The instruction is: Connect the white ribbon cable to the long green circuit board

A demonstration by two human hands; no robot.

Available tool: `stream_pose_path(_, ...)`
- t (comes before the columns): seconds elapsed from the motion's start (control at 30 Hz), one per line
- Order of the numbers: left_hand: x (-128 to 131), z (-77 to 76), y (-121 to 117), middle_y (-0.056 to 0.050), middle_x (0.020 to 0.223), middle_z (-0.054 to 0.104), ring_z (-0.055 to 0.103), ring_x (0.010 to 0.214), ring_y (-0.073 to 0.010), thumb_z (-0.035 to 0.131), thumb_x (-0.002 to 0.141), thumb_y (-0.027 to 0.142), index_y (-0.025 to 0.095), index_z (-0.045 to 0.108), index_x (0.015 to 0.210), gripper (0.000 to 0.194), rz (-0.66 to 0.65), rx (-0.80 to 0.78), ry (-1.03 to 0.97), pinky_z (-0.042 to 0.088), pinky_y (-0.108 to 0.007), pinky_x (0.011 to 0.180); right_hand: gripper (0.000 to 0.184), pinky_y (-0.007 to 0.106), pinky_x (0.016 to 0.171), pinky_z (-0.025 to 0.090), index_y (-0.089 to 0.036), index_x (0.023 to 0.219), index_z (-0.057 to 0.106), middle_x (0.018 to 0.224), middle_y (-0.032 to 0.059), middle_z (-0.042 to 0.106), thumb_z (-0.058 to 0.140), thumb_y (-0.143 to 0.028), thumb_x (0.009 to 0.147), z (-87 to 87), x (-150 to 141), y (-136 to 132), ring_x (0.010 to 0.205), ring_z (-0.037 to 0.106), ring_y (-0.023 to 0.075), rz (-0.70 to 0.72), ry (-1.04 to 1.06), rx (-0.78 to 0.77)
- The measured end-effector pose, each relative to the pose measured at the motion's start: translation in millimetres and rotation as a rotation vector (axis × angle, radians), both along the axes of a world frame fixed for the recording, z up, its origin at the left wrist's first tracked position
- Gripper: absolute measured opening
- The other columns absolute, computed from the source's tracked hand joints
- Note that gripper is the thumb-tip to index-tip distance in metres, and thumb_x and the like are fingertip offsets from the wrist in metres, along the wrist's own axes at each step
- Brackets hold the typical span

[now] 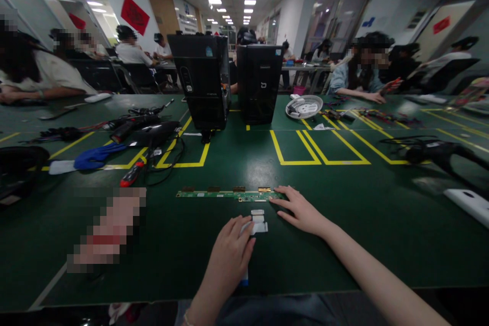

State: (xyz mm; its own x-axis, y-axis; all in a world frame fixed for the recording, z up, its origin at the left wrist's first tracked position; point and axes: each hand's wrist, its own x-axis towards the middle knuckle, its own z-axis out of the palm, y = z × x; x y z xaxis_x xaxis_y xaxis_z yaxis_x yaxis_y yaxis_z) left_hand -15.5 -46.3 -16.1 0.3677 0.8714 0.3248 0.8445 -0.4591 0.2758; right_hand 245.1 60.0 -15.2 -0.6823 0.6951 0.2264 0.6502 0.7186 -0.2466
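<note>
Circuit board: the long, thin green circuit board (208, 195) lies flat on the table (351, 260) ahead of me; I place everything else by it.
My right hand: at the board's right end, my right hand (300, 210) has its fingers spread loosely, tips resting on or right at the edge; I don't see it gripping.
My left hand: nearer me than the board, my left hand (230, 247) has its fingers over a white flat cable (260, 227); whether I pinch it or only press it, I can't tell.
Step in hand: I judge I'm steadying the board while straightening or positioning the cable.
Next move: working on the cable would call for a light pinch and its end squared to the board.
Hidden parts: my left fingers cover part of the cable; a blue-ended strip (245, 278) shows beneath that hand, perhaps the same piece. My right fingertips cover the board's far right end.
Hard to make out: the board's connectors are too small to read; left of and nearer than the board, a pixelated patch (114, 226) masks something.
</note>
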Motion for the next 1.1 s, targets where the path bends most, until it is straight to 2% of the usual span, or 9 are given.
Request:
stream_pose_path(0.2, 22, 1.2, 6, -0.009, 0.132, 0.061, 0.055, 0.12, -0.0279, 0.045, 0.095, 0.022, 0.018, 0.056, 0.128, 0.035, -0.031, -0.007, 0.036, 0.047, -0.05, 0.102, 0.042, 0.056, 0.112, 0.028, -0.029, 0.134, 0.054, 0.143, 0.0108, 0.044, 0.049, -0.039, 0.093, -3.1, 0, 0, 0.136, 0.036, 0.0273, 0.01, 0.016, 0.008)
stream_pose_path(0.4, 26, 5.6, 8, -0.011, 0.134, 0.059, 0.054, 0.123, -0.0275, 0.047, 0.094, 0.021, 0.015, 0.054, 0.13, 0.037, -0.046, -0.061, 0.063, 0.045, -0.05, 0.104, 0.046, 0.055, 0.113, 0.026, -0.027, 0.138, 0.05, 0.148, 0.0111, 0.038, 0.046, -0.041, 0.095, -2.2, -4, -4, 0.139, 0.031, 0.0269, 0.008, 0.001, 0.016)
stream_pose_path(0.57, 31, 6.6, 14, -0.013, 0.136, 0.057, 0.051, 0.127, -0.0277, 0.049, 0.094, 0.02, 0.01, 0.053, 0.132, 0.039, -0.066, -0.078, 0.08, 0.044, -0.047, 0.106, 0.045, 0.054, 0.111, 0.03, -0.027, 0.138, 0.05, 0.144, 0.0113, 0.042, 0.047, -0.041, 0.095, -3.5, -5, -4, 0.135, 0.037, 0.0263, 0.028, 0.011, -0.002)
stream_pose_path(0.9, 37, 0.1, 20, -0.015, 0.137, 0.056, 0.05, 0.128, -0.0289, 0.049, 0.094, 0.022, 0.009, 0.051, 0.133, 0.041, -0.064, -0.031, 0.08, 0.046, -0.046, 0.104, 0.046, 0.053, 0.112, 0.029, -0.024, 0.136, 0.052, 0.145, 0.0124, 0.042, 0.049, -0.042, 0.093, 0.8, -8, -8, 0.137, 0.035, 0.0263, 0.014, -0.013, -0.042)
stream_pose_path(1.1, 38, -2.4, 20, -0.013, 0.136, 0.058, 0.051, 0.127, -0.0281, 0.05, 0.093, 0.021, 0.012, 0.054, 0.13, 0.038, -0.045, 0.008, 0.096, 0.047, -0.045, 0.103, 0.045, 0.054, 0.112, 0.029, -0.024, 0.134, 0.053, 0.144, 0.013, 0.044, 0.05, -0.041, 0.092, -0.7, -8, -9, 0.135, 0.037, 0.0268, 0.018, 0.009, -0.04)
